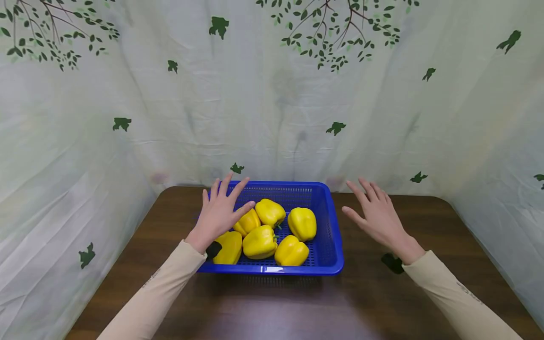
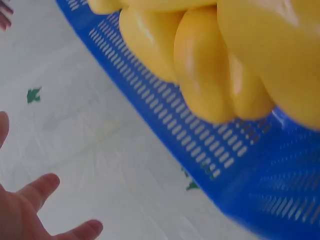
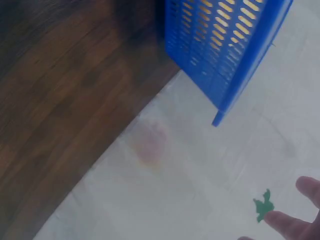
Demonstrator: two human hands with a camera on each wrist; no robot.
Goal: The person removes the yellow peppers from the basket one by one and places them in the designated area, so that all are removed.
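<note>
Six yellow peppers (image 1: 259, 242) that I can count lie in the blue basket (image 1: 325, 224) on the worktop (image 1: 263, 309). I have both hands empty, fingers spread: the left hand (image 1: 218, 211) over the basket's left side, the right hand (image 1: 379, 218) beyond its right. I'd expect light, firm, slick, bruisable peppers, best cupped round the sides; the stiff-looking basket suits a rim hold.

Blue rectangular basket (image 1: 297, 270), slotted walls, upright on tabletop (image 1: 374, 307). Six glossy yellow bell peppers (image 1: 259, 243) inside, lying loose: 12 o'clock, 3, 5, 7, 8, 10; the 10 o'clock one partly hidden, probably whole.
</note>
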